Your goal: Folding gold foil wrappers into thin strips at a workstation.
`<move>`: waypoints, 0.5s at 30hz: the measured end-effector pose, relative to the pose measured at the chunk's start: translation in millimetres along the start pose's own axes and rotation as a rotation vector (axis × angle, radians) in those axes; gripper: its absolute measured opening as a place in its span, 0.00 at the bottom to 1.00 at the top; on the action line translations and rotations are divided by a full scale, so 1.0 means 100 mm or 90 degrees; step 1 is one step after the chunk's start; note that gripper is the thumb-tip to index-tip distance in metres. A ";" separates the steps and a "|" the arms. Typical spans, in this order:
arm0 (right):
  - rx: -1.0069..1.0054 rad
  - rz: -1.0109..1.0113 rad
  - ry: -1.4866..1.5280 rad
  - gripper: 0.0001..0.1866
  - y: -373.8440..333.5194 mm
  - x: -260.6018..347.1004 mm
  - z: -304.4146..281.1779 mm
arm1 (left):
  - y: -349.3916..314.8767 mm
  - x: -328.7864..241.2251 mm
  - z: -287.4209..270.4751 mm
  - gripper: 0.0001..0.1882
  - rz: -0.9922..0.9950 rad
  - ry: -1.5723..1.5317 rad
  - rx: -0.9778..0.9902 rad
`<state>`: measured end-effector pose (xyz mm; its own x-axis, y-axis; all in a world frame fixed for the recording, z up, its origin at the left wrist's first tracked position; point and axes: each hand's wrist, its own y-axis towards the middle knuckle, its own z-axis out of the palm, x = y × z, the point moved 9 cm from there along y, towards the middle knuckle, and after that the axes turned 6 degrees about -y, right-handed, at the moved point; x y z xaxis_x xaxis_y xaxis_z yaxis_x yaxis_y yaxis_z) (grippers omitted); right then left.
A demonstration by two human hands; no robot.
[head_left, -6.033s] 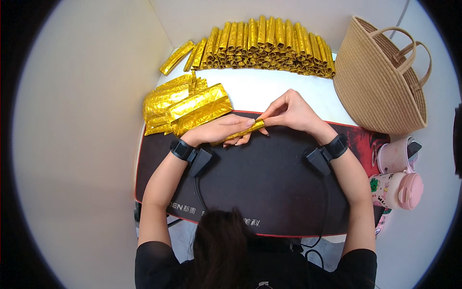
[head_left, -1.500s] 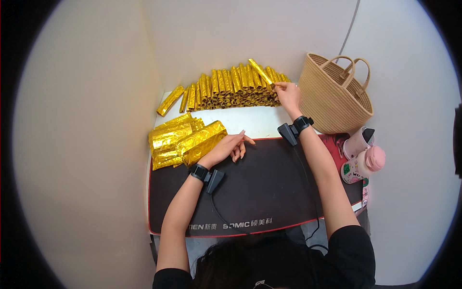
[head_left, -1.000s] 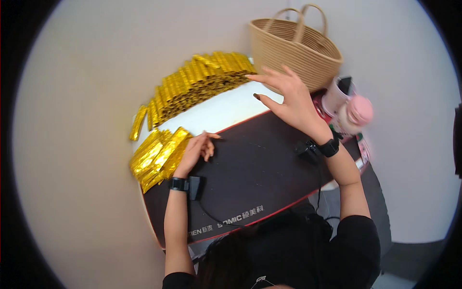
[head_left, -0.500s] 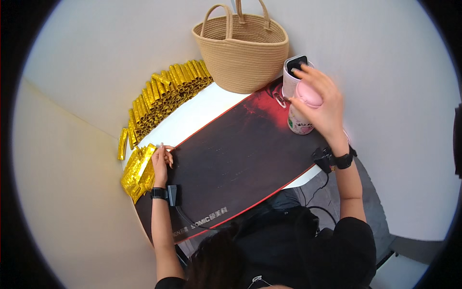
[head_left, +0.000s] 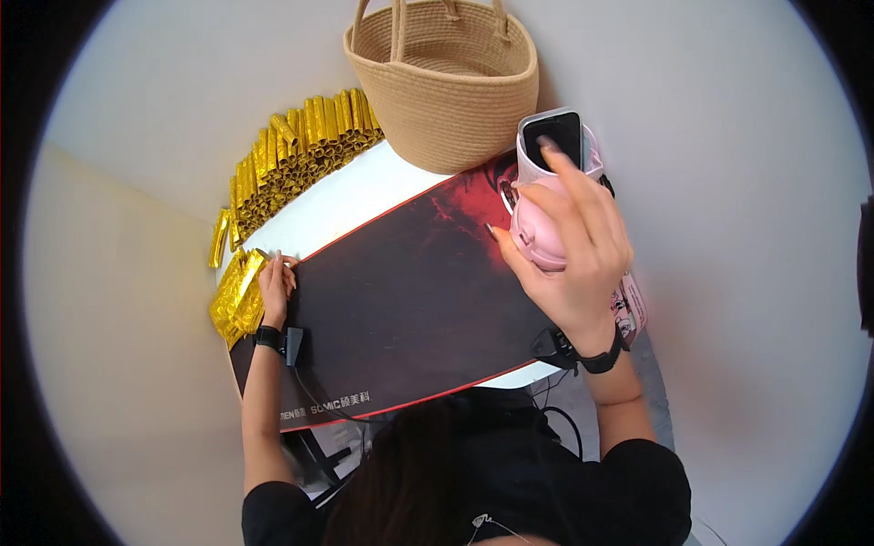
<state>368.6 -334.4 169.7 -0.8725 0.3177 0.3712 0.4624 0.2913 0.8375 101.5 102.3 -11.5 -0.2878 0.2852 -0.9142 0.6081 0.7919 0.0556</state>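
My right hand (head_left: 578,255) reaches over a cup with a pink lid (head_left: 539,232), its fingers spread and empty. Its index fingertip lies over the dark screen of a phone (head_left: 557,136), apparently touching it. The phone leans upright in a pale holder (head_left: 590,155) behind the cup. At the left, my left hand (head_left: 275,287) rests on the edge of the dark desk mat (head_left: 391,300), holding nothing visible, fingers loosely bent and apart. Right beside it lies a heap of flattened gold foil wrappers (head_left: 238,296); whether the hand touches them I cannot tell.
A stack of rolled gold tubes (head_left: 300,150) curves along the table's far left edge against the wall. A tan woven basket (head_left: 446,114) with handles stands at the back. Cables (head_left: 563,414) hang near the front edge. Pale walls close in both sides.
My right hand has come lower and nearer, with its index finger now over the phone's screen. More of the phone shows. The whole view has shifted; my left hand stays by the gold wrappers.
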 end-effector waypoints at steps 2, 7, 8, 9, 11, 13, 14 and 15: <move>0.003 0.017 0.061 0.33 -0.03 -0.07 0.01 | 0.00 0.02 -0.02 0.24 -0.010 0.008 -0.004; 0.040 0.084 0.209 0.56 -0.22 -0.29 0.03 | -0.02 0.04 -0.05 0.23 -0.021 0.008 -0.034; 0.059 0.144 0.280 0.59 -0.34 -0.41 0.10 | -0.01 0.05 -0.04 0.23 -0.023 0.017 -0.035; 0.077 0.204 0.352 0.63 -0.44 -0.50 0.17 | -0.01 0.07 -0.03 0.23 -0.025 0.012 -0.030; 0.107 0.250 0.366 0.61 -0.60 -0.53 0.28 | -0.02 0.08 -0.03 0.23 -0.029 0.015 -0.021; -0.009 0.223 0.356 0.51 -0.72 -0.57 0.15 | -0.01 0.05 0.00 0.23 -0.031 0.019 -0.014; -0.011 0.198 0.318 0.45 -0.73 -0.53 0.09 | -0.01 0.01 0.01 0.23 -0.028 0.023 -0.016; -0.013 0.200 0.313 0.45 -0.77 -0.57 0.06 | 0.00 -0.02 0.03 0.23 -0.026 0.027 -0.018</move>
<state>383.8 -369.3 81.9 -0.6673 -0.0724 0.7412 0.7114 0.2324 0.6632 104.5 100.5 -11.2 -0.3436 0.2753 -0.8979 0.5744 0.8180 0.0310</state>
